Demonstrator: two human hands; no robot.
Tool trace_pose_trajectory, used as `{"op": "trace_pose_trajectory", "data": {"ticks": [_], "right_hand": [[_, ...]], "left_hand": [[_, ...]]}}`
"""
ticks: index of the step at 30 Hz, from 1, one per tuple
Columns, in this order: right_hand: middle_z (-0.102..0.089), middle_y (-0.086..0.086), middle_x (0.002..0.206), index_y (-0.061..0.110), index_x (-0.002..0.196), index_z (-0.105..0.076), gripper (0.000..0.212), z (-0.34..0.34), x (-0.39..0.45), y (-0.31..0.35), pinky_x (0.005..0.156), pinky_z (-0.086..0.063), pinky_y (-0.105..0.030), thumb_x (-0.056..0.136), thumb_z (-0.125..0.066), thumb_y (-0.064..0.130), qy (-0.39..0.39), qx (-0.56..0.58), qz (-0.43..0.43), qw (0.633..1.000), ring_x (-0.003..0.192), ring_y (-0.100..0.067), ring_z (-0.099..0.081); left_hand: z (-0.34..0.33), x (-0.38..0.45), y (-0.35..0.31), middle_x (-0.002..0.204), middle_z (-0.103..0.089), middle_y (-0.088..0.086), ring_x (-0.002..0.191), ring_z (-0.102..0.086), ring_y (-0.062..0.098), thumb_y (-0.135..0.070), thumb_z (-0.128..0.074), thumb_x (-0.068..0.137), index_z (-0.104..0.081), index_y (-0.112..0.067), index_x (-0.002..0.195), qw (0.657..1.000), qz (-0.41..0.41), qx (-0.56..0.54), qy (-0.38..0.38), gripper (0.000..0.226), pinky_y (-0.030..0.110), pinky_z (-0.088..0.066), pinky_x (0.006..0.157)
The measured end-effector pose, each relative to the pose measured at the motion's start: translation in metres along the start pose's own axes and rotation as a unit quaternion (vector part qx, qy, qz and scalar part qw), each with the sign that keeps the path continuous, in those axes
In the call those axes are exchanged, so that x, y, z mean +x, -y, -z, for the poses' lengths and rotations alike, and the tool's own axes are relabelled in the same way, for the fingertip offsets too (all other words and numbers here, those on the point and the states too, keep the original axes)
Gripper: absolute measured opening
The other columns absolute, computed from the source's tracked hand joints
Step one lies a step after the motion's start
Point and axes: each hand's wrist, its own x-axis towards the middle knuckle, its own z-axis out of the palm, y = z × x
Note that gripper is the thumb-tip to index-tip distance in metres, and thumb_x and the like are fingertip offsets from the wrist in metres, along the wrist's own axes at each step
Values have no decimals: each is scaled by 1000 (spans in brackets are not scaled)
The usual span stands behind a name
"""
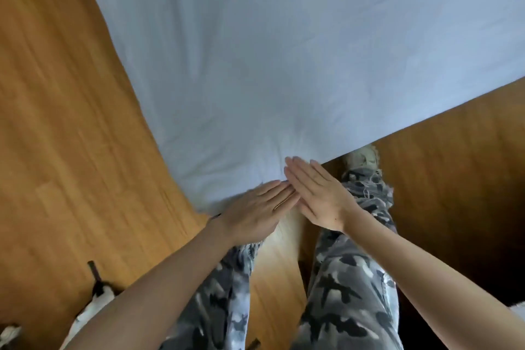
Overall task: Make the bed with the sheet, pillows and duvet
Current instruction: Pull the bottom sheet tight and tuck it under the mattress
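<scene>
Both hands lie flat with straight fingers at the near corner of the white sheet (284, 51): the left hand (257, 209) and the right hand (318, 196) meet at the fingertips and hold nothing. That sheet spreads over the bed, above a wooden floor (56, 122). Camouflage trousers (349, 293) and a shoe (362, 158) show below.

1 sheet (284, 51), 2 hands: left hand (252, 214), right hand (318, 196), 1 shoe (362, 158).
</scene>
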Motion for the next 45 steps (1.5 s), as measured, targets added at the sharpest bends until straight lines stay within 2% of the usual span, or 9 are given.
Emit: {"op": "trace_pose_trajectory", "data": {"ticks": [3,5,9,14,19,25,31,35,45], "right_hand": [[-34,-16,151,1,142,-41,50,17,23,55,120,-16,-43,103,-34,31,12,-1,106,994,144,-28,-26],[-39,-17,148,2,140,-43,46,33,49,69,120,-14,-40,103,-32,29,-28,26,55,998,141,-28,-31],[-34,-20,150,0,143,-32,49,57,113,38,119,-11,-40,102,-29,27,-92,13,-93,991,141,-30,-26],[-27,-20,154,-2,145,-32,52,51,179,24,118,-12,-43,101,-36,25,-111,14,-113,987,144,-33,-24],[-12,-11,159,4,151,-20,58,-16,96,93,120,-12,-44,102,-32,31,19,9,9,1000,148,-23,-8],[-33,-13,152,5,145,-38,50,-6,67,92,120,-18,-43,101,-44,27,5,-26,114,993,144,-25,-25],[-42,-22,145,-1,139,-37,45,54,153,16,116,-17,-44,102,-35,23,-129,5,-48,990,138,-32,-32],[-31,-23,152,-4,144,-34,54,50,194,0,117,-11,-46,100,-36,28,-102,-12,-120,987,142,-34,-27],[-38,-11,151,8,145,-38,54,1,100,91,120,-9,-46,101,-37,39,111,0,181,977,145,-27,-22]], "left_hand": [[26,-62,0,116,-63,12,106,-57,26,-5,-59,87,-58,-3,123,995,25,-95,-31,36,38,-49,92],[45,-88,15,114,-63,13,103,-55,25,-6,-58,87,-57,-4,118,989,89,-80,-90,31,39,-51,85],[68,-85,68,134,-52,22,122,-48,35,-9,-49,96,-57,0,125,946,264,-16,-187,32,45,-43,102],[61,-50,107,156,-22,24,145,-22,37,-27,-34,103,-32,0,147,911,377,-2,-165,51,47,-21,118],[-21,-90,37,157,-8,24,148,-7,33,-38,-30,103,-14,7,149,937,339,-12,-87,65,46,-8,121],[-31,-137,15,153,-27,24,145,-22,35,-31,-49,99,-26,6,146,976,203,37,-65,64,46,-16,120],[38,-77,74,148,-33,24,137,-31,38,-28,-36,103,-39,1,136,922,307,-12,-236,44,44,-15,118],[73,-7,125,151,-29,28,142,-26,40,-28,-31,105,-38,1,143,880,389,-12,-272,49,50,-19,118],[25,-33,79,160,-10,18,149,-6,32,-29,-31,103,-23,-9,152,914,385,-64,-112,54,49,-8,120]]}}
